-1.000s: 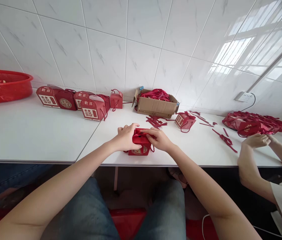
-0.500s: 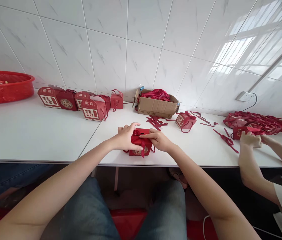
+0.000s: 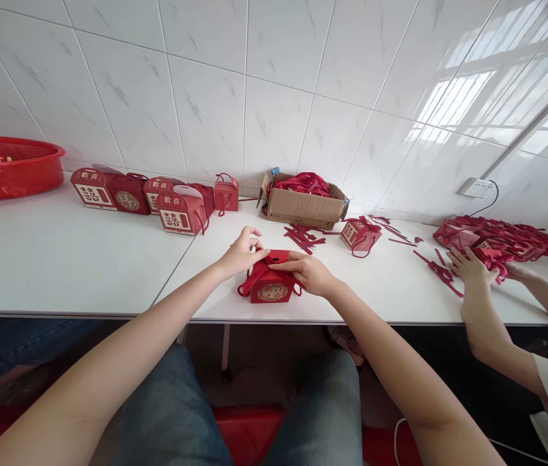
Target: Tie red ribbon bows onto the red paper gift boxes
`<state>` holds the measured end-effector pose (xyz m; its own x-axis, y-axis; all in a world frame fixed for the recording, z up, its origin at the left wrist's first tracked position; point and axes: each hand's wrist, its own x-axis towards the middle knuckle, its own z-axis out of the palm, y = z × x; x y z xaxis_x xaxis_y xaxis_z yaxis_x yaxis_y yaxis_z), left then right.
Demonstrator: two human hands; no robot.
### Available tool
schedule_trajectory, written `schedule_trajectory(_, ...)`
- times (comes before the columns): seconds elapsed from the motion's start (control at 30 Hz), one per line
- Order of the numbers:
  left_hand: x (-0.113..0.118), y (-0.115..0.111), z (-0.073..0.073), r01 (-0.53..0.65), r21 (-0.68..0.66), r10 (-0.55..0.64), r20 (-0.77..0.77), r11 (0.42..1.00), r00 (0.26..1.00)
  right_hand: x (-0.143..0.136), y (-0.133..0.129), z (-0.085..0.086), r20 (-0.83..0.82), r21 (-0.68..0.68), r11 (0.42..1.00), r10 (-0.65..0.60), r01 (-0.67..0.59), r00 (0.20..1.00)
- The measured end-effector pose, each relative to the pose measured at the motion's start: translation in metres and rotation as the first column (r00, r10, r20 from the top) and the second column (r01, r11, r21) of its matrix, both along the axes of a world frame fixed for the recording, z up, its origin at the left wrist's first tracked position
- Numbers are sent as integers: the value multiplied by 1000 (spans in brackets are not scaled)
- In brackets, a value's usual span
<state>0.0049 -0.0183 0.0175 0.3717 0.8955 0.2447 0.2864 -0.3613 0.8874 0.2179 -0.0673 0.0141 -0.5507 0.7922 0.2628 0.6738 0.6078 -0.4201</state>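
Note:
A small red box (image 3: 271,292) with a gold round emblem stands upright near the table's front edge, dark red cord at its sides. Red ribbon (image 3: 254,275) lies across its top and hangs over its left side. At the top left of the box, my left hand (image 3: 243,252) has thumb and forefinger pinched together on the ribbon, its other fingers raised. My right hand (image 3: 309,272) presses the ribbon onto the box top with its fingers close together, from the right.
Several red boxes (image 3: 181,212) and a red basket (image 3: 16,171) stand at the left. Behind are a cardboard box (image 3: 303,210) of ribbon, cut ribbon pieces (image 3: 303,238) and another red box (image 3: 361,234). A co-worker's hands (image 3: 473,268) hold a ribboned box beside a pile (image 3: 512,236).
My left hand has moved up and its fingers have closed into a pinch. The ribbon that hung down the box front now lies toward the left. The co-worker's near hand has spread its fingers.

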Motion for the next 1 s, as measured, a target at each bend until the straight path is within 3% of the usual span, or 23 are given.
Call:
schedule_trajectory(0.3,1,-13,7,-114,277,180,-227,954,957,-4,-5,2,52,30,998,-49,47,997)
schedule_trajectory(0.57,2,-16,5,-67,373,184,-289,926,940,-5,-5,1,75,63,996,-66,61,995)
schedule_trajectory(0.67,5,-16,9,-5,350,137,-352,937,926,-5,-4,0,51,74,996,-56,52,997)
schedule_trajectory(0.87,12,-16,22,-3,153,56,-342,988,938,-5,-4,-1,49,104,994,-46,41,998)
schedule_trajectory(1.0,13,-15,23,-12,173,79,-389,985,918,-4,-3,-2,78,158,986,-67,54,995)
